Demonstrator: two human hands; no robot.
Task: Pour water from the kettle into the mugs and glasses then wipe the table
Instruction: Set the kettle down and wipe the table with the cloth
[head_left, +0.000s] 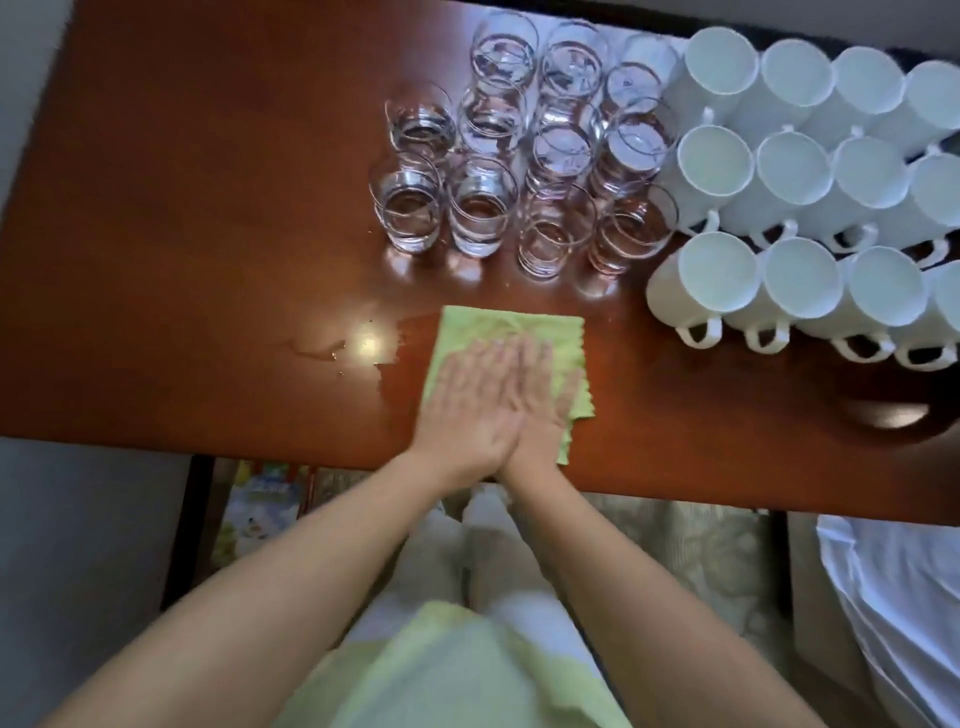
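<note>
A light green cloth (519, 332) lies flat on the brown wooden table (208, 208) near its front edge. My left hand (467, 395) presses on the cloth with straight fingers. My right hand (545, 395) lies flat beside it, partly under the left hand, also pressing the cloth. A water spill (358, 348) glistens on the table just left of the cloth. Several clear glasses (519, 156) holding water stand behind the cloth. Several white mugs (800, 171) stand in rows to the right. No kettle is in view.
A dark rounded object (893, 415) sits at the table's right front, blurred. A white cloth or bedding (893, 597) lies below the table on the right. A colourful package (260, 509) sits under the table's left side. My legs are below the table edge.
</note>
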